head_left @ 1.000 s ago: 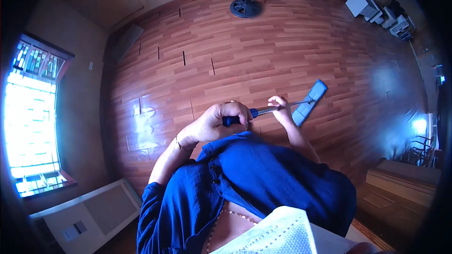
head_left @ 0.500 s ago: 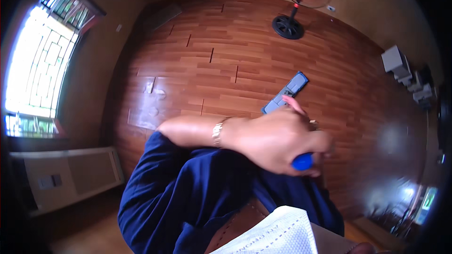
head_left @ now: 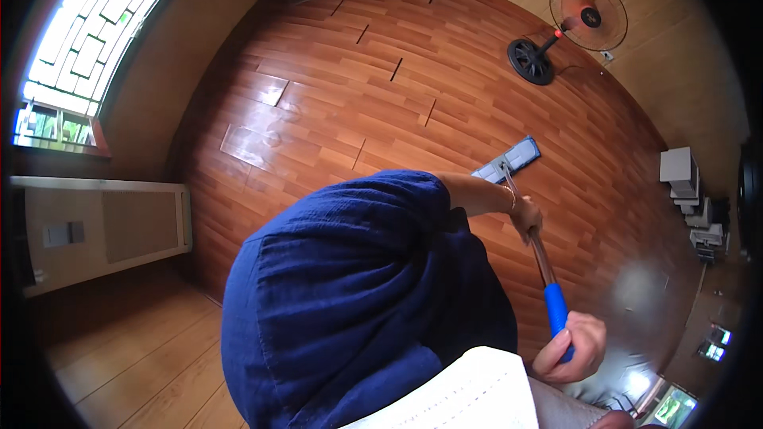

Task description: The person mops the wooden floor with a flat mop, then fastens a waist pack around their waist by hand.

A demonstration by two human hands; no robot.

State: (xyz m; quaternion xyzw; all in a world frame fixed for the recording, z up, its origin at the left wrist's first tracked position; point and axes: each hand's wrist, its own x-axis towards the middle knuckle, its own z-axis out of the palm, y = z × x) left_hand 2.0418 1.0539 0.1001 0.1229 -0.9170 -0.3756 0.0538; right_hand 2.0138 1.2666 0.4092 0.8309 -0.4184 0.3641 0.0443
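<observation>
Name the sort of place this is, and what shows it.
Likely a room in a home, though an office is possible: wood-look plank floor, standing fan, window with patterned bars.

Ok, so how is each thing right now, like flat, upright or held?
Mop head: flat on the floor
Pole: tilted, held
Left grip: closed around the pole
Right grip: closed around the blue handle
Fan: upright; spinning or not, unclear
Window: bright; open or shut, unclear
Floor: dark gaps showing
</observation>
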